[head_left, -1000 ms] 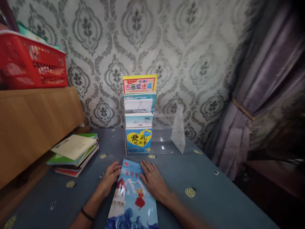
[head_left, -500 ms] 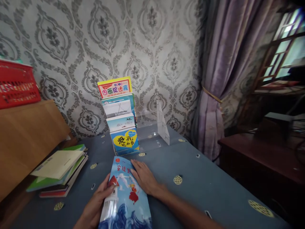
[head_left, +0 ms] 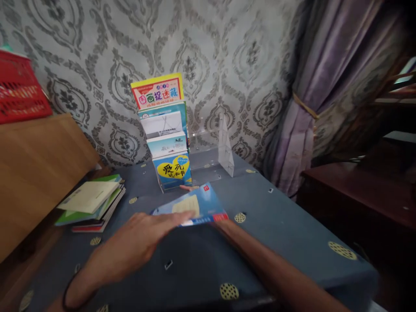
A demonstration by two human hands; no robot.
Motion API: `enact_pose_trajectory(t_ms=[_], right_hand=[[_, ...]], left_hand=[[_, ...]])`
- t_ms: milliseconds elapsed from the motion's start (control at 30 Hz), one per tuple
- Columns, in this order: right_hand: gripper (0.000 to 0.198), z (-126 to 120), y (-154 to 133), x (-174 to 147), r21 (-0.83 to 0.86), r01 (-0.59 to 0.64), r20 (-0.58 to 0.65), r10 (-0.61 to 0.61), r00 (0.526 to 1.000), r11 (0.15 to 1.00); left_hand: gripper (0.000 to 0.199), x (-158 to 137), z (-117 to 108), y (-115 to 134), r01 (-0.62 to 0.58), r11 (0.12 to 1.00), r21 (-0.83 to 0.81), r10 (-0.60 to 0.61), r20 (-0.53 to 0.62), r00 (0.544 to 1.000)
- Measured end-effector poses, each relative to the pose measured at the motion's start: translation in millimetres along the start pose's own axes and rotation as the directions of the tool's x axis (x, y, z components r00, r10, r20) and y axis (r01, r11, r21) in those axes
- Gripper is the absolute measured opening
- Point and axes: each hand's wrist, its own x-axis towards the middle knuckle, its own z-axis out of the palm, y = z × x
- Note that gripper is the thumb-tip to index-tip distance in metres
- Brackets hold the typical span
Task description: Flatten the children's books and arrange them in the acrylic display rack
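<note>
A blue book (head_left: 208, 201) is held above the table between my two hands, tilted nearly flat, with its spine toward me and a pale panel on its upper face. My left hand (head_left: 159, 225) grips its near left side, fingers lying over the cover. Most of my right hand (head_left: 189, 188) is hidden under the book; fingertips show past its far edge and the wrist at the near right. Just beyond stands a clear tiered rack (head_left: 226, 147), its left side filled with books, among them a blue book with a yellow heart (head_left: 172, 170) in front.
A stack of books and booklets (head_left: 91, 197) lies on the left of the blue patterned tablecloth (head_left: 260, 242). Beside it rises a wooden panel (head_left: 42, 164) with a red basket (head_left: 21, 91) on top. Patterned wall behind; a tied purple curtain (head_left: 292, 143) hangs at the right.
The book has been turned from its illustrated front, so another face and the spine now show. My right hand has gone from its right edge to underneath. The view has tipped down.
</note>
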Motion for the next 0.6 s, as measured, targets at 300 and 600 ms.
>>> enact_pose_trajectory(t_ms=[300,600], right_hand=[[0.039,-29,4,9,0.124,-0.243,-0.014,0.247,0.969,0.962],[0.028,-20,7,4,-0.705,0.134,-0.002,-0.191,0.982,0.696]], left_hand=[[0.093,-29,102,-30,-0.055,0.930,0.364,-0.084,0.355,0.931],[0.039,-38,102,-50,0.032,0.994,0.109,-0.053,0.194,0.980]])
